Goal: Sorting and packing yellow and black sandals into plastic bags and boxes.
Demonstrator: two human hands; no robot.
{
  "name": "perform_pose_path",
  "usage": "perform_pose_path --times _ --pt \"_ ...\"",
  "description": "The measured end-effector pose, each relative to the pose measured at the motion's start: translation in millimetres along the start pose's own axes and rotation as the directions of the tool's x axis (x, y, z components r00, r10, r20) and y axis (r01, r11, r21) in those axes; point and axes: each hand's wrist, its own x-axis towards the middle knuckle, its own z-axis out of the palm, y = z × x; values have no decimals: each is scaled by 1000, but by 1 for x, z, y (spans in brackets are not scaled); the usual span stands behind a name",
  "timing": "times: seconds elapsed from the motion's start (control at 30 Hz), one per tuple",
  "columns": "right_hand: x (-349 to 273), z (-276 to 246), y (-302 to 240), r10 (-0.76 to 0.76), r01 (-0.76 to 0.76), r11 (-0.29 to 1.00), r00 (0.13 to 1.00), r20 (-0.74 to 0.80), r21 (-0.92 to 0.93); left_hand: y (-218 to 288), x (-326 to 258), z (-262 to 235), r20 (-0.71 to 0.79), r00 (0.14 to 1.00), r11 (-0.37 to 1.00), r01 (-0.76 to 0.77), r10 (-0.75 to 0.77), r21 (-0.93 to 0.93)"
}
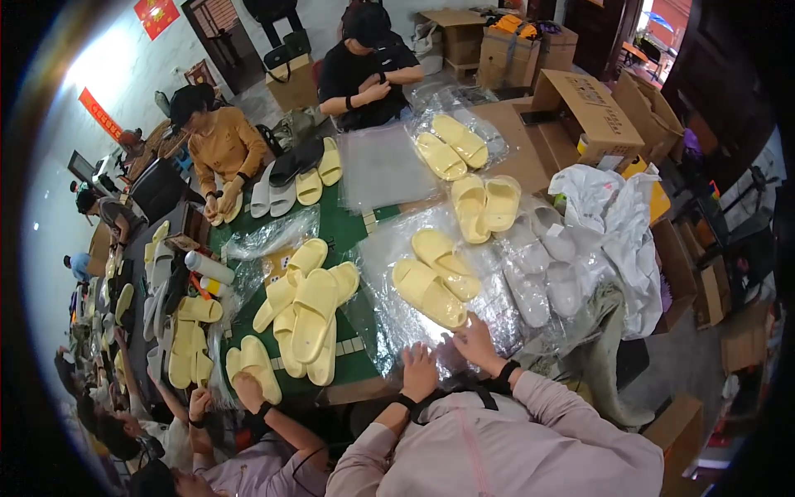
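Note:
My left hand rests on the near part of a stack of clear plastic bags, its fingers apart and stretched forward. Beside it my right hand is also open, with its fingertips at the near end of a pale yellow slipper. A second yellow slipper lies against that one, both on the plastic. Just to the right are grey slippers in clear plastic. Whether my fingertips touch the plastic's edge is too small to tell.
Loose yellow slippers are heaped to the left on a green table mat. Bagged yellow slippers lie farther back. White plastic and open cartons stand at the right. A co-worker's hand touches slippers at left; other people sit around.

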Motion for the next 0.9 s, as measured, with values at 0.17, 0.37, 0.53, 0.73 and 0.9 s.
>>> perform_pose_path --times 0.17,0.37,0.53,0.73,0.9 --pt "32 17 13 93 -164 876 980 175 454 7 1 -17 -1 999 993 32 -33 -109" --pt "40 13 -5 -122 61 941 979 164 333 6 12 -35 -208 966 971 106 -152 -217" --pt "51 -16 -40 -80 -236 604 932 353 761 9 21 -52 -174 947 877 169 -272 -450" --pt "39 -37 -53 -101 -330 308 921 376 892 1 41 -47 -316 656 694 457 -685 -557" --pt "19 -22 -19 -234 100 846 952 197 524 -26 44 -7 -267 646 615 399 -715 -680"
